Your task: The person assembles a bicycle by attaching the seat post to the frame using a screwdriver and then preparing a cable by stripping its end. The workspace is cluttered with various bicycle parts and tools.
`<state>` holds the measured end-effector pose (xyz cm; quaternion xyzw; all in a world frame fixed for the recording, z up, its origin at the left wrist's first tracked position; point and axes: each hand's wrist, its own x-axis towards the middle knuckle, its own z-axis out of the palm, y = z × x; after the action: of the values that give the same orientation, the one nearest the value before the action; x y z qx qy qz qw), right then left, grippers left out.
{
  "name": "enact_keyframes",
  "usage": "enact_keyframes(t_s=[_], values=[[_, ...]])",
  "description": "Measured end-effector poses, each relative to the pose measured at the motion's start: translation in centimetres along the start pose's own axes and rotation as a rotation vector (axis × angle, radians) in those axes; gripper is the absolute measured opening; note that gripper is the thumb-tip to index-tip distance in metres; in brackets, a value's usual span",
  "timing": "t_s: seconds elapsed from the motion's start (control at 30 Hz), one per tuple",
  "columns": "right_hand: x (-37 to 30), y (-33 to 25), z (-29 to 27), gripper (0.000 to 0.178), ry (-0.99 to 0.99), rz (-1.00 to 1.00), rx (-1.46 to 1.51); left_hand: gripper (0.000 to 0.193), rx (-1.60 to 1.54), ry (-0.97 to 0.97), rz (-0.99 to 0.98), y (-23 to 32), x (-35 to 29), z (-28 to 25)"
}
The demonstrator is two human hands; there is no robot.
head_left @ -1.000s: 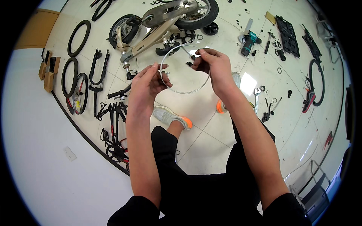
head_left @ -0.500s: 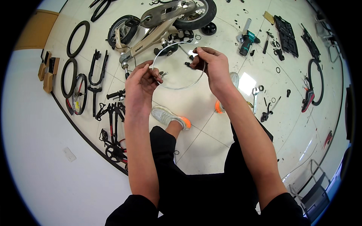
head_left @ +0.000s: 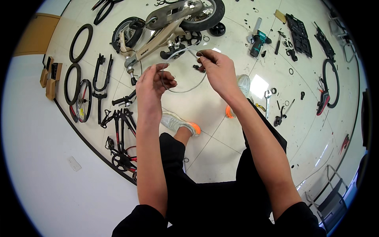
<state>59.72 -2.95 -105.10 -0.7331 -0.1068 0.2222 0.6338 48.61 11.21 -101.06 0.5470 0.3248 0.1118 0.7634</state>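
A thin silvery cable (head_left: 185, 91), bent into a loose loop, hangs in the air between my two hands. My left hand (head_left: 152, 85) is closed on the loop's left side, its fingertips bunched together and darkened with grime. On the opposite side my right hand (head_left: 219, 71) pinches the cable between thumb and fingers, palm turned down. Both of the cable's ends are hard to make out. Beyond the loop, a tan folding bike or scooter (head_left: 152, 45) lies on the tiled floor, partly behind the cable.
To the left lie black tires (head_left: 81, 42), a suspension fork (head_left: 100, 89) and a black-and-red bike frame (head_left: 120, 138). A teal cordless drill (head_left: 257, 44), a hammer (head_left: 279, 41), a wrench (head_left: 267, 103) and a black tool case (head_left: 299, 36) lie to the right. My shoes (head_left: 173, 121) stand below my hands.
The cable loop looks narrower and lower on its right side. My right hand has shifted slightly left, and my left hand slightly right, its fingers more curled.
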Motion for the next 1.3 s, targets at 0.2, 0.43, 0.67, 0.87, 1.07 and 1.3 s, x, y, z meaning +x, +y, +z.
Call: enact_keyframes(t_s=[0.2, 0.43, 0.67, 0.87, 1.07, 1.3], values=[[-0.5, -0.3, 0.5, 0.028, -0.165, -0.051, 0.0, 0.025, 0.424, 0.055, 0.217, -0.3, -0.5, 1.1], [-0.3, -1.7, 0.4, 0.027, -0.245, 0.136, 0.513, 0.022, 0.56, 0.087, 0.216, -0.4, -0.3, 0.6], [-0.3, -1.6, 0.5, 0.024, -0.255, 0.216, 0.452, 0.018, 0.572, 0.071, 0.216, -0.8, -0.4, 0.9], [-0.6, -1.6, 1.0, 0.023, -0.165, 0.237, 0.432, 0.016, 0.528, -0.04, 0.113, -0.7, -0.4, 0.7], [-0.5, -0.6, 1.6, 0.017, -0.156, 0.096, 0.293, 0.015, 0.526, 0.009, 0.095, -1.0, -0.5, 0.8], [-1.5, 0.1, 2.0, 0.018, -0.09, -0.138, -0.033, 0.015, 0.509, 0.064, 0.113, -1.8, -0.8, 1.1]])
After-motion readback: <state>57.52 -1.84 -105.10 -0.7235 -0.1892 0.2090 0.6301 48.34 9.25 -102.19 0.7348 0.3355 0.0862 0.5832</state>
